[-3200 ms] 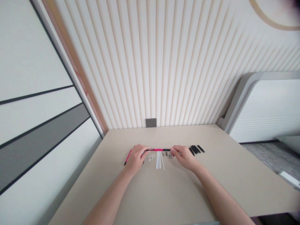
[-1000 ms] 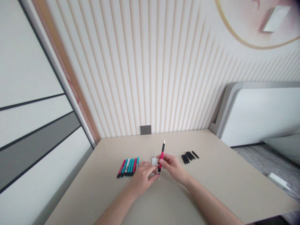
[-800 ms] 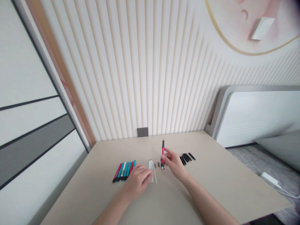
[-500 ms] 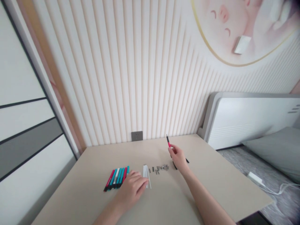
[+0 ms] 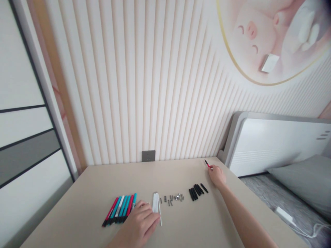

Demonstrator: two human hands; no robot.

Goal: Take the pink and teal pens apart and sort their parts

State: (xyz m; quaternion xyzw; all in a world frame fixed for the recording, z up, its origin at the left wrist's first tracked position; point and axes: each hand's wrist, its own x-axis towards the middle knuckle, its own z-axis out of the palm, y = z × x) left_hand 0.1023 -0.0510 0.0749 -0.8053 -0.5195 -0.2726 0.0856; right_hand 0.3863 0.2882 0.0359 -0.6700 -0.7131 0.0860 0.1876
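One red pen [image 5: 207,164] | right hand [image 5: 217,176] pinching | left hand [image 5: 137,229] beside white rods [image 5: 156,206]

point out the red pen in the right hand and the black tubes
slim red pen [image 5: 207,164], head view, point on its red barrel
short black plastic tubes [image 5: 196,192], head view, point on a middle tube

Glossy plastic pen barrels [image 5: 119,208] lie on a smooth, matt tabletop [image 5: 77,210], near thin white plastic sticks [image 5: 156,203], small shiny metal parts [image 5: 176,197] and matt black plastic tubes [image 5: 196,192].
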